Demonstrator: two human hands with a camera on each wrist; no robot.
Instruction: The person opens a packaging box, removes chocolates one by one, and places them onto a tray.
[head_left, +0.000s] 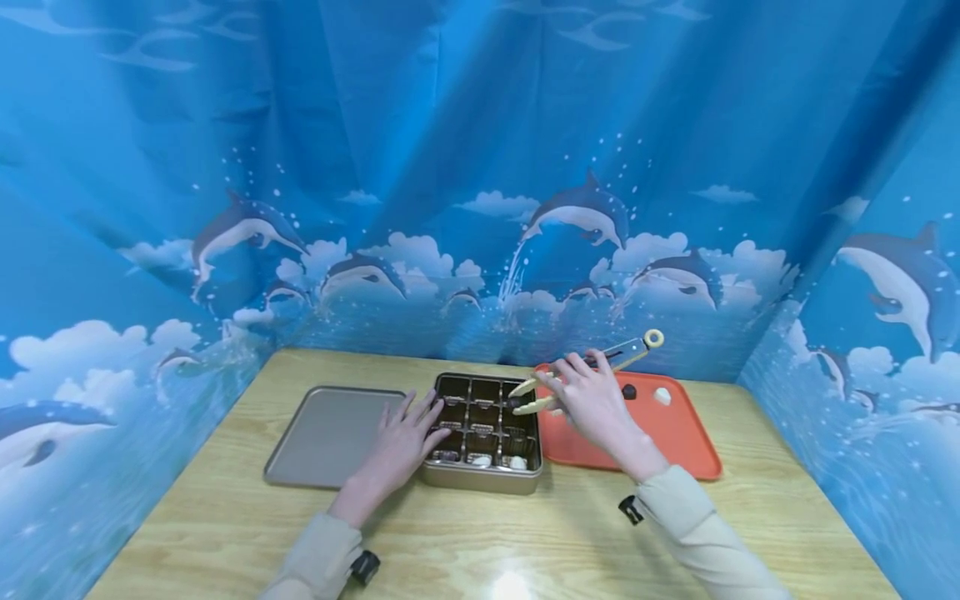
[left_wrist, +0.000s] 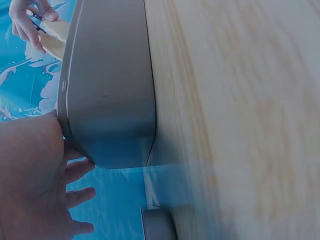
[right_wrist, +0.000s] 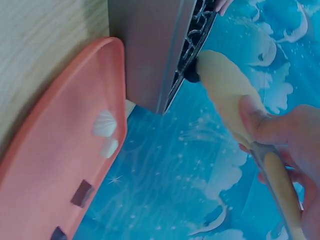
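We list, left to right along the desk: one flat grey tray, left of the compartmented box; one left hand, fingers straight and spread, grasping nothing, resting at the box's left rim; the compartmented box itself, three columns across, with white pieces in its front row; one small dark piece, at the box's right-hand column toward the back, whether above or just inside a compartment we cannot tell; one pair of pale-tipped tongs, tips about that piece, handle angled away to the box's right; one right hand, gripping the tongs; one orange-red tray, just right of the box, bearing further dark and white pieces. Handling note: we judge this a lowering step, best done with the left hand lightly steadying the rim, the tips brought down between the dividers before the squeeze eases, and parted only slightly, since narrow walls could catch them and the piece might slip.
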